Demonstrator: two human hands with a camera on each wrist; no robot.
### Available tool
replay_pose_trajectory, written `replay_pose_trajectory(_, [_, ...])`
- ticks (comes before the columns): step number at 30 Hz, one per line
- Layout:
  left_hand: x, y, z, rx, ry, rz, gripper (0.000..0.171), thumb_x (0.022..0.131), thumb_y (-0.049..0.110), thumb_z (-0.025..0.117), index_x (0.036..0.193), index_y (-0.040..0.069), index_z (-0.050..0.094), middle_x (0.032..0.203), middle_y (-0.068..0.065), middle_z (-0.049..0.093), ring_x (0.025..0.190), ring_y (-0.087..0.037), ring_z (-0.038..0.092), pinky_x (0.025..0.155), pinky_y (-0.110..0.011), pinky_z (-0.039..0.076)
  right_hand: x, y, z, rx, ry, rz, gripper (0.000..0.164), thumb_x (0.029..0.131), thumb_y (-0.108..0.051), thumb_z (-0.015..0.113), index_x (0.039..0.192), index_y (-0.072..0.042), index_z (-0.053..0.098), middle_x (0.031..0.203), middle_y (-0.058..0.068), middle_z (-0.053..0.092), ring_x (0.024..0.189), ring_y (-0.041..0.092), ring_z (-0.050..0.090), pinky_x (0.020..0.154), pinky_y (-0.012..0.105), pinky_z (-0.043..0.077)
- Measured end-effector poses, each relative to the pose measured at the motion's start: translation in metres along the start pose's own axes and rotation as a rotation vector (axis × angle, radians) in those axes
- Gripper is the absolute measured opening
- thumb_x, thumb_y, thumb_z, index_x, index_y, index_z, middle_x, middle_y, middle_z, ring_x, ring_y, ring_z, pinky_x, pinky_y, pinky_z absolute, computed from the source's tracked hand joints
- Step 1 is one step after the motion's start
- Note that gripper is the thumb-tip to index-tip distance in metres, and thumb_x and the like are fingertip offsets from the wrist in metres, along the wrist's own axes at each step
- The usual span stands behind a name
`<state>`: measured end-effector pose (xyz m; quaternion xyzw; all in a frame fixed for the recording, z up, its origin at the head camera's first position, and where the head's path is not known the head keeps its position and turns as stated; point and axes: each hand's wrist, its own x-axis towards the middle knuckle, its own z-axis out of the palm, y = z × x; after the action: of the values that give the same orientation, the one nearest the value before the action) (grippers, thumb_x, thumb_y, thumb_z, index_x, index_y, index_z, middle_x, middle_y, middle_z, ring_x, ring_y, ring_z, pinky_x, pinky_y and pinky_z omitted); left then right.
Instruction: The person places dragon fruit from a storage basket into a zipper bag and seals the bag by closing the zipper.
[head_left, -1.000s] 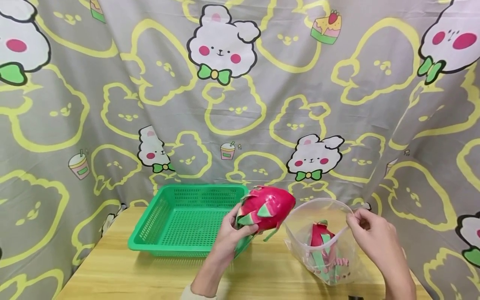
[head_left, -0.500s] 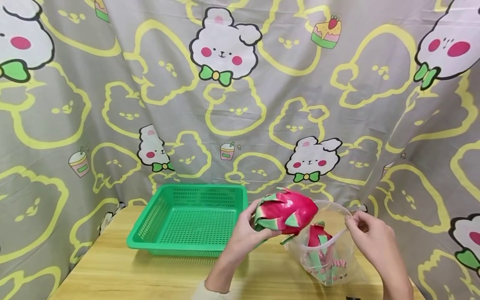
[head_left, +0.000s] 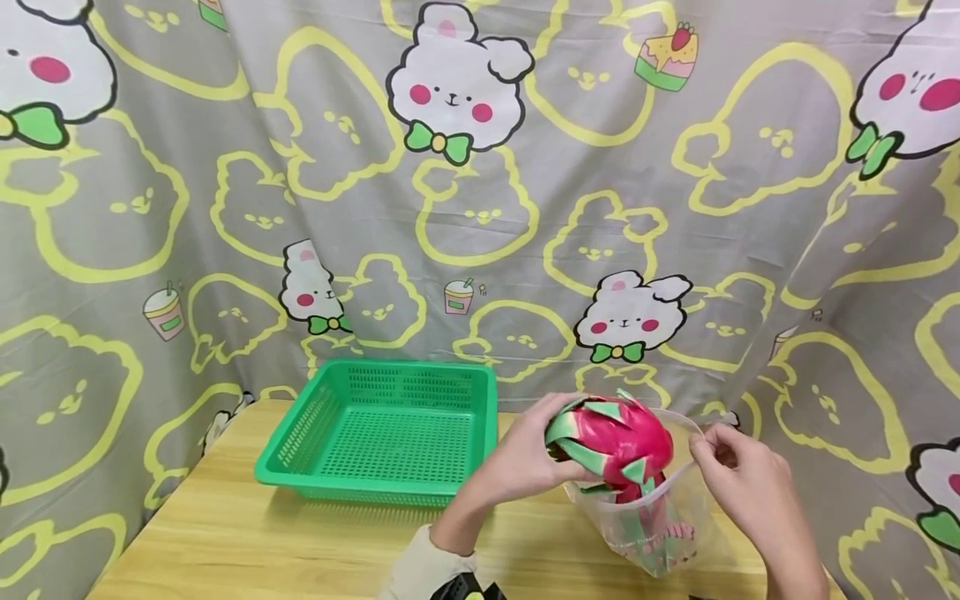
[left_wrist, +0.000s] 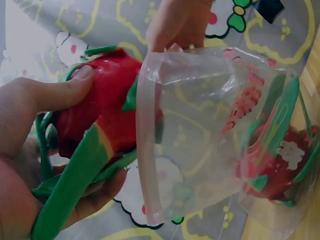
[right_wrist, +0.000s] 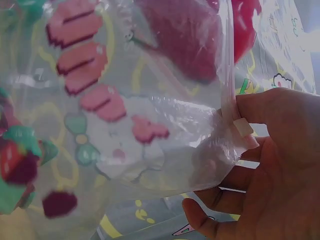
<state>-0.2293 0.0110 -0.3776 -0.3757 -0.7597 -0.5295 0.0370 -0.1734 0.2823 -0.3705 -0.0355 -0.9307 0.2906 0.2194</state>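
My left hand [head_left: 531,450] grips a red dragon fruit [head_left: 618,437] with green scales, fingers and thumb around its leafy end. The fruit's tip is at the mouth of a clear zip bag [head_left: 678,533], overlapping the rim in the head view. My right hand [head_left: 742,475] pinches the bag's edge on the right, beside a small slider [right_wrist: 243,127] in the right wrist view, and the mouth stands wide. Inside the bag, a second dragon fruit [left_wrist: 280,160] lies toward the bottom, seen through the plastic. Pink lettering [right_wrist: 80,45] is printed on the bag.
A green perforated basket [head_left: 382,492] stands on the wooden table [head_left: 315,550], left of the bag. Behind the table hangs a grey curtain [head_left: 360,208] with cartoon bunnies. A dark wrist device [head_left: 468,587] sits on the left sleeve.
My left hand has carried the dragon fruit rightward from beside the basket to the bag's mouth. The right hand keeps its pinch on the bag's edge, nearly in place.
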Motion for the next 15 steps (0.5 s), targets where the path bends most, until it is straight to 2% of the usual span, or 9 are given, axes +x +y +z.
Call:
replay_pose_trajectory(3, [0.004,0.004,0.004,0.17,-0.059,0.051,0.078,0.077,0.018,0.091,0.145,0.018,0.053,0.132,0.002,0.058,0.117,-0.008,0.057,0.095,-0.024,0.049,0.0,0.0,-0.001,-0.002,0.011,-0.02,0.028,0.1,-0.019,0.055,0.073,-0.016,0.052,0.061,-0.002,0.045,0.058,0.011,0.041,0.056,0.03,0.029])
replay_pose_trajectory(6, [0.008,0.008,0.011,0.273,-0.109,0.089,0.078,0.076,0.02,0.092,0.144,0.017,0.053,0.132,0.002,0.059,0.116,-0.006,0.057,0.094,-0.02,0.048,0.0,0.0,-0.001,-0.003,0.026,-0.034,0.028,0.099,-0.018,0.055,0.071,-0.016,0.051,0.061,-0.002,0.045,0.058,0.011,0.041,0.055,0.03,0.029])
replay_pose_trajectory(9, [0.012,0.01,0.018,0.319,-0.139,0.1,0.079,0.076,0.022,0.093,0.144,0.016,0.053,0.132,0.002,0.06,0.115,-0.005,0.057,0.093,-0.018,0.047,0.0,0.0,-0.001,-0.003,0.038,-0.049,0.03,0.099,-0.018,0.055,0.07,-0.017,0.05,0.061,-0.002,0.044,0.059,0.011,0.041,0.055,0.03,0.029])
replay_pose_trajectory(15, [0.02,0.011,0.03,0.347,-0.205,0.118,0.078,0.077,0.025,0.092,0.144,0.016,0.052,0.13,0.002,0.059,0.114,-0.003,0.055,0.094,-0.015,0.044,0.0,0.003,-0.001,-0.004,0.058,-0.049,0.03,0.099,-0.017,0.056,0.069,-0.018,0.05,0.06,-0.003,0.044,0.06,0.01,0.041,0.055,0.029,0.03])
